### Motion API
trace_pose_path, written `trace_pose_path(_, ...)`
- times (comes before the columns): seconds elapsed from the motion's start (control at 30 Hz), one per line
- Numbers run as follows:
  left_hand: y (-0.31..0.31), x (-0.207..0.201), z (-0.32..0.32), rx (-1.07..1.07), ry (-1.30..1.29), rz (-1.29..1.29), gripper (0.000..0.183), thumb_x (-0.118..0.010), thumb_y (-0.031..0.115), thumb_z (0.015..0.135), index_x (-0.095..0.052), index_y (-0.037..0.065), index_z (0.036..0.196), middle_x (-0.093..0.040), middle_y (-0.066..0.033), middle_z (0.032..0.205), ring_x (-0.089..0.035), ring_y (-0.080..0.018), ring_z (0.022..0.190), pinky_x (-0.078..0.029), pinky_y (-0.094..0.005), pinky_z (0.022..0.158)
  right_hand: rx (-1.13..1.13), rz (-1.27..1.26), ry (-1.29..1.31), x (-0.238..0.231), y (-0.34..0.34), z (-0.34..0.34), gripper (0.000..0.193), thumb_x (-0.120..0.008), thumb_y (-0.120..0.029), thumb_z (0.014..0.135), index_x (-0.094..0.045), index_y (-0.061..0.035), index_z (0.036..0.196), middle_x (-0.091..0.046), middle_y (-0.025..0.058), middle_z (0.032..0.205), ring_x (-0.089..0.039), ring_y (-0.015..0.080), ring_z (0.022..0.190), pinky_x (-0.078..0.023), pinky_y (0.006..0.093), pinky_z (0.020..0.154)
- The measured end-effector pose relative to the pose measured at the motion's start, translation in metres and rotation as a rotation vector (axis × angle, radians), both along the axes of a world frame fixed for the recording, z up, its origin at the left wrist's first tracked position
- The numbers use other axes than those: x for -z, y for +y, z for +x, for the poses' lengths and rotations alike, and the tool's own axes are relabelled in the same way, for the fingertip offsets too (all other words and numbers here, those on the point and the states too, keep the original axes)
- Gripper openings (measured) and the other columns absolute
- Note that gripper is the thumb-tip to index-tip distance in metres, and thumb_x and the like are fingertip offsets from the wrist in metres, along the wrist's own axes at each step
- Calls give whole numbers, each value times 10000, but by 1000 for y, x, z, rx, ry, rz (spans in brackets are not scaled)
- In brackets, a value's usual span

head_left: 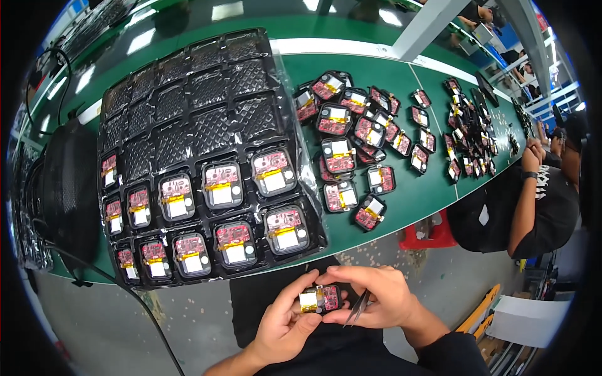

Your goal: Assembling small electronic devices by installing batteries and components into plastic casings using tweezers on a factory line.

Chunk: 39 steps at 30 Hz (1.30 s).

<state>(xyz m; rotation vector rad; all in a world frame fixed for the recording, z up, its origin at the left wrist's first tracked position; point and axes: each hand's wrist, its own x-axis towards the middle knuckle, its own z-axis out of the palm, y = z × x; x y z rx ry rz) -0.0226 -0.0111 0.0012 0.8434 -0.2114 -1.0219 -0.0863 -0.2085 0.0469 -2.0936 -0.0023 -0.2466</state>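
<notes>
Above my lap, my left hand is closed on a small electronic unit by its left end and edges. The unit is a rounded black housing with a red circuit board, yellow tape and a pale block. My right hand steadies the unit's right end with its fingertips. Dark pointed tweezers are tucked in that same hand, tips angled downward. Just beyond my hands is a black moulded tray; similar units, such as a housed board, fill its near pockets, while most far pockets hold none.
Loose units lie heaped on the green table right of the tray, with another pile farther right. A black bag-like object and a cable are at left. A co-worker sits at right, near a red stool.
</notes>
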Motion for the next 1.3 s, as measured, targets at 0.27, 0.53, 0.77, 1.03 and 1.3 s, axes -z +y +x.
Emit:
trace_pose_path(0.27, 10, -2, 13, -8, -797, 267, 576, -716, 49, 955, -467, -65, 1462, -700, -245, 1232, -752, -277, 1018, -606, -329, 838, 268, 814, 446, 17, 23, -13, 447, -756, -21, 928, -590, 52, 1337, -737, 72, 1065, -596, 17, 750, -503, 193, 658)
trace_pose_path(0.53, 7, -3, 17, -53, -1101, 324, 610, -750, 13, 901, -484, -86, 1441, -698, -260, 1203, -760, -343, 912, -635, -370, 749, 327, 1011, 440, 22, 29, -7, 293, -676, 60, 956, -609, 72, 1240, -710, 147, 1142, -691, 136, 998, -576, 262, 858)
trace_pose_path(0.77, 8, 15, 9, -229, -923, 260, 432, -738, 34, 933, -571, -44, 1324, -732, -219, 1133, -771, -290, 898, -629, -331, 741, 425, 1167, 351, 21, 48, -7, 299, -711, 32, 943, -618, 57, 1225, -707, 108, 1108, -685, 98, 940, -562, 224, 802)
trace_pose_path(1.03, 3, 10, 15, -256, -668, 292, 337, -723, -54, 916, -593, -52, 1227, -644, -212, 1232, -707, -275, 1083, -608, -338, 870, 586, 1307, 397, 36, 62, -10, 209, -695, -3, 972, -576, -19, 1142, -629, 39, 975, -390, 9, 553, -259, 226, 454)
trace_pose_path(1.3, -4, 21, -5, -408, -510, 192, 358, -740, -127, 862, -583, -85, 1181, -645, -262, 1265, -709, -269, 1089, -616, -350, 916, 656, 1553, 264, 32, 81, -10, 191, -646, -37, 1011, -512, -61, 1144, -593, 35, 934, -365, 28, 522, -226, 238, 437)
